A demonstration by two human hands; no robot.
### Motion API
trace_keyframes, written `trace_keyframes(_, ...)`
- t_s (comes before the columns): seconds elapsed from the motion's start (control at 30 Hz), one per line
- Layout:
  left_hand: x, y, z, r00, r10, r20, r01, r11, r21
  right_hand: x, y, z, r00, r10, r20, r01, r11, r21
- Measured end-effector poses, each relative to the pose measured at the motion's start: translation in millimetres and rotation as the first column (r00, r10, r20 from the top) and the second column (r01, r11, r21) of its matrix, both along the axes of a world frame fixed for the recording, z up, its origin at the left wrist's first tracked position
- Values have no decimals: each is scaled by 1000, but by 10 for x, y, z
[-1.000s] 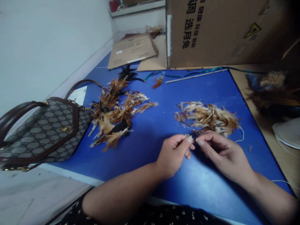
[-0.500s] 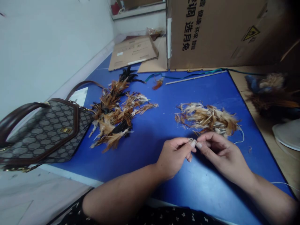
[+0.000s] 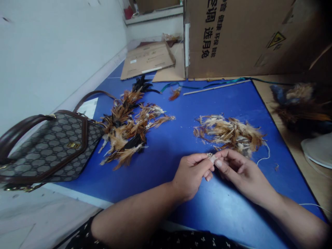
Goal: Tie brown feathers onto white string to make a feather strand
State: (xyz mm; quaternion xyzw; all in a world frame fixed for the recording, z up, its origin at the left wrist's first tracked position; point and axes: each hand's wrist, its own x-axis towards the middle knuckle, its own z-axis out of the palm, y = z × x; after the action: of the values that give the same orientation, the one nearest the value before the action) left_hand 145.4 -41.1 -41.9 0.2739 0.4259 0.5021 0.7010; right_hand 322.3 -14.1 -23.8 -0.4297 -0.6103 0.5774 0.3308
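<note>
Since a second ago, we see the right hand point(image 3: 242, 173) has drawn its fingertips in close against those of the left hand point(image 3: 190, 176). Our left pinches a small pale piece point(image 3: 210, 155) over the tabletop point(image 3: 166, 162); our right thumb and forefinger nearly meet, though we cannot tell what they grip. Feathers point(image 3: 230, 133) lie just beyond, near the right edge.

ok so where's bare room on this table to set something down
The widest bare patch of blue tabletop lies between the left feather pile and the right feather pile. Another runs between the latter and the thin pale strip beyond it. It's crowded where the left feather pile borders the handbag, and around the close-set left hand and right hand.
</note>
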Motion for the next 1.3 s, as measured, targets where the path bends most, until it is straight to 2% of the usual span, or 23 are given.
trace_keyframes(0.1, -17, -3, -21, 996, -2, -93, 4, 1000, 25, 45, -6, -14, 1000, -21, 18, 20, 999, 32)
trace_keyframes(0.23, -24, -5, -59, 988, -17, -150, 21, 999, 29, 131, 6, -34, 988, -131, 86, 113, 976, 186)
trace_keyframes(0.37, -20, -8, -57, 986, -56, -155, 59, 998, 15, 137, 26, 11, 987, -97, 127, 47, 937, 347)
trace_keyframes(0.47, -35, -13, -29, 985, -104, -138, 106, 994, 8, 126, 30, 40, 983, -84, 162, 11, 912, 410)
trace_keyframes(0.57, -73, 2, 14, 980, -108, -167, 117, 992, 43, 138, 25, 28, 979, -92, 182, 4, 900, 435)
trace_keyframes(0.7, -148, 49, 67, 968, 24, -251, -7, 998, 68, 150, 18, 1, 972, -113, 206, 10, 896, 443)
trace_keyframes(0.77, -179, 58, 93, 966, 28, -257, -17, 999, 47, 141, 16, 1, 969, -123, 214, 17, 898, 439)
trace_keyframes(0.97, -196, 3, 192, 951, -140, -274, 143, 990, -8, 89, 2, 43, 960, -143, 239, 18, 889, 457)
trace_keyframes(1.1, -191, -13, 206, 935, -272, -226, 276, 961, -17, 74, -1, 58, 970, -97, 225, -28, 869, 493)
trace_keyframes(1.3, -165, -13, 114, 955, -265, -131, 263, 964, -36, 65, 5, 51, 975, -87, 203, -35, 846, 531)
